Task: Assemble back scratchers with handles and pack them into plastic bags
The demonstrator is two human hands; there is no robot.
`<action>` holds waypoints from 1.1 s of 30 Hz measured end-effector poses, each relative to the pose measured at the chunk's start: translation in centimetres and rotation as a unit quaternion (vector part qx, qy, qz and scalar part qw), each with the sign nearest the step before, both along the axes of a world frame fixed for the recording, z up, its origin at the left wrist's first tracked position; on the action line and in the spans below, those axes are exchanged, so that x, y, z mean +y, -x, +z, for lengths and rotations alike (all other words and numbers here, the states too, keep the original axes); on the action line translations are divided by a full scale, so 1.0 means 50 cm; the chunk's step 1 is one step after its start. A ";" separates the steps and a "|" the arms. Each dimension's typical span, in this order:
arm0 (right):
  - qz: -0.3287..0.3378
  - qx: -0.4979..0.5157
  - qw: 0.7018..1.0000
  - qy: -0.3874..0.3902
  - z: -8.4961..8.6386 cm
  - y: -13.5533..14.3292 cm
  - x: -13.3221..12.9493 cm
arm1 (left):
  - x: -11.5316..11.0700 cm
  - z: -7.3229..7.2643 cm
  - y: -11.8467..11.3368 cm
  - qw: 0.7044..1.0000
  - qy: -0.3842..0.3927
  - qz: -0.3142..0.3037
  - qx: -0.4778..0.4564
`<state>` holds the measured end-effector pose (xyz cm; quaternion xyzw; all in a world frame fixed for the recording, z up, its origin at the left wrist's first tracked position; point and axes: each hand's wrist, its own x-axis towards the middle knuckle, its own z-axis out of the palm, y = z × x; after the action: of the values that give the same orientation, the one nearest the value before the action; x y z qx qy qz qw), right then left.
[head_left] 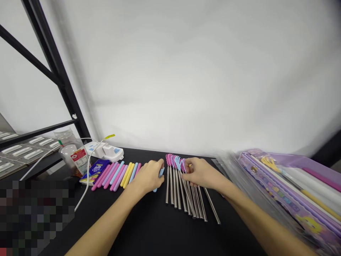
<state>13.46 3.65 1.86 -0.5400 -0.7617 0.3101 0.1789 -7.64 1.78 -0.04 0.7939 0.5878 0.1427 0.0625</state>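
A row of pink, purple, blue and yellow sticks [117,175] lies on the black table at the left. My left hand [152,175] is closed around a light blue stick [161,172] at the right end of that row. Right of it, several metal rods [175,188] with pink, blue and purple looped tops [174,160] lie side by side. My right hand [195,173] is over the tops at the right of this group, its fingers curled together. What it grips, if anything, is hidden behind the fingers.
At the left stand a clear plastic jar [73,156], a blue packet [96,170] and a white power strip [113,153] with a cable. Plastic-wrapped packages [282,192] lie at the right. A black metal frame [57,71] rises at the left before the wall.
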 end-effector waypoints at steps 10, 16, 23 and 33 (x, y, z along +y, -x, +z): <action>-0.048 -0.063 0.995 -0.058 -0.017 0.031 -0.012 | -0.001 0.011 -0.008 0.997 0.033 0.058 0.034; -0.061 0.181 0.979 0.068 0.024 0.006 -0.003 | -0.014 0.016 -0.004 0.996 0.057 0.064 0.041; -0.092 0.422 0.902 -0.022 0.048 -0.014 0.011 | 0.001 0.023 0.000 0.995 -0.037 -0.042 -0.082; -0.105 0.501 0.856 -0.071 0.057 -0.037 0.008 | -0.012 0.029 -0.023 0.950 -0.054 -0.174 -0.253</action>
<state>15.29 4.07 4.73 -0.3740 -0.5279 0.4631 0.6058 -6.49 1.17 1.39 0.8237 0.3970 0.3576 0.1899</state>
